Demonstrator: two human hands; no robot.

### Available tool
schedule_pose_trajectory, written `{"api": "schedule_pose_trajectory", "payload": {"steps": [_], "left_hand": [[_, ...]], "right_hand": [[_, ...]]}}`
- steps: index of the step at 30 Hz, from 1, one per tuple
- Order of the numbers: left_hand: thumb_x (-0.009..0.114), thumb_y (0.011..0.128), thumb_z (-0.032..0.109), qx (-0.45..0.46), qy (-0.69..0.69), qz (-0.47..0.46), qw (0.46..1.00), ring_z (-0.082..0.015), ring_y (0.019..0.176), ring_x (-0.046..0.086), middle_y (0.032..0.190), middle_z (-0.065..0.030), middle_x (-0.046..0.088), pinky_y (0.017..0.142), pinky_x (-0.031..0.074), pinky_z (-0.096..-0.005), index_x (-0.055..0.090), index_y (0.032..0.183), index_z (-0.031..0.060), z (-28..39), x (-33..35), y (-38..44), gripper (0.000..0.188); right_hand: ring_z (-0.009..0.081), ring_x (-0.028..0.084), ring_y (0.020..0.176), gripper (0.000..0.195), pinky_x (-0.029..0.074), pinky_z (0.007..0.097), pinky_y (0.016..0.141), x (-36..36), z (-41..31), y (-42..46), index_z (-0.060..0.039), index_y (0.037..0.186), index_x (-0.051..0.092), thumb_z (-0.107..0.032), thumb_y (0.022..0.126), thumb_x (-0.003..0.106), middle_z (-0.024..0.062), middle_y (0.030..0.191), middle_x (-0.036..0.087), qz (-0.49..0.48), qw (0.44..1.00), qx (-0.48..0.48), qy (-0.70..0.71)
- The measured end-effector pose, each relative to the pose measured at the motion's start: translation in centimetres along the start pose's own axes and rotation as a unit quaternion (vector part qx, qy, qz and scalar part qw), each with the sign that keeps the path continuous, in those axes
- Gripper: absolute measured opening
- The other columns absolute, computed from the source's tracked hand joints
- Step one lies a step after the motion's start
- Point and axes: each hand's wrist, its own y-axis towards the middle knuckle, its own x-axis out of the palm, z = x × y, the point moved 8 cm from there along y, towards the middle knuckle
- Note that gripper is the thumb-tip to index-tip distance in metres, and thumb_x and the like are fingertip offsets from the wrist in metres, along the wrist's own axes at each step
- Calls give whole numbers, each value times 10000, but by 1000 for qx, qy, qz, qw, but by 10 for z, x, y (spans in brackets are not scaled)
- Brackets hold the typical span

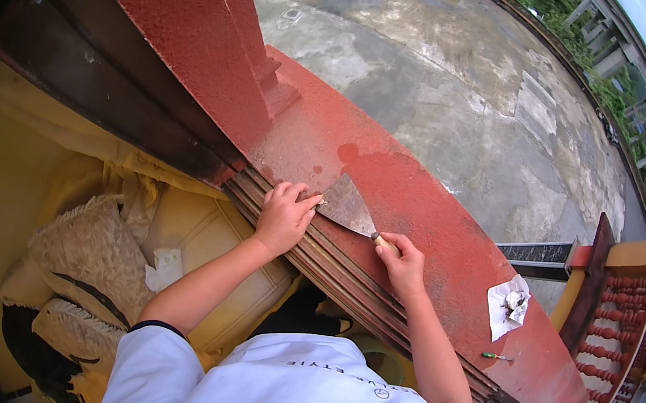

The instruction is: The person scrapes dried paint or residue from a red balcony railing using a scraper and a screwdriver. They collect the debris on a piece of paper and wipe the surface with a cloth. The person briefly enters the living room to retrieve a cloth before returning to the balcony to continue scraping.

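Observation:
My right hand [403, 264] is closed on the light wooden handle of a wide scraper, a putty knife [350, 206] with a fan-shaped, stained metal blade. The blade lies low over the red window ledge [437, 216], its broad edge towards my left hand. At that edge my left hand [286, 218] pinches a small pale scrap, perhaps paper or tissue, between thumb and fingers. Beneath both hands run the grooved metal window tracks [351, 269]. Whether the scrap touches the blade I cannot tell.
Crumpled white paper [508, 307] with dark debris and a small green-handled screwdriver [496, 356] lie farther right on the ledge. A red pillar [200, 20] rises at left. Cushions [102, 252] and a white tissue [165, 269] rest on the yellowish seat. Beyond the ledge's outer edge is concrete ground [409, 103].

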Motion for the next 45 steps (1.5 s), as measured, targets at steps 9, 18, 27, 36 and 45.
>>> {"api": "schedule_pose_trajectory", "payload": {"steps": [9, 18, 27, 36, 45], "left_hand": [[640, 832, 78, -13, -73, 140, 987, -298, 1007, 538, 1040, -111, 605, 902, 428, -408, 688, 1028, 65, 3, -41, 11, 202], [588, 894, 120, -20, 25, 98, 995, -358, 1100, 511, 1139, -168, 583, 966, 406, -451, 611, 1116, 3, -29, 5, -4, 252], [584, 901, 122, -24, 39, 68, 997, -347, 1082, 512, 1110, -159, 591, 950, 412, -439, 616, 1075, 7, -26, 7, -1, 211], [580, 889, 99, -20, 41, 102, 994, -340, 1052, 524, 1074, -137, 604, 938, 418, -432, 620, 1047, 21, -25, -2, -5, 181], [597, 841, 78, -31, 32, 94, 995, -342, 1048, 531, 1073, -141, 610, 936, 422, -430, 624, 1032, 20, -25, 1, -4, 202]], "right_hand": [[73, 592, 900, 229, 473, 220, 820, -66, -3, -48, 9, 1106, 655, -31, 881, 671, 20, 997, 667, 75, 968, 62, 232], [172, 619, 927, 295, 488, 283, 843, -246, -27, -236, -3, 1144, 626, -8, 852, 669, 75, 1034, 649, 507, 853, -16, -122], [309, 579, 870, 390, 475, 391, 783, -248, 3, -266, -64, 1191, 648, -37, 803, 673, 110, 1039, 640, 496, 700, -13, -514], [302, 590, 880, 347, 464, 386, 809, -247, -4, -282, -13, 1161, 648, -15, 814, 662, 139, 1026, 633, 522, 709, -59, -471], [247, 611, 934, 359, 489, 339, 840, -252, 26, -278, -33, 1161, 654, -34, 803, 675, 111, 993, 644, 477, 839, 64, -252]]}}
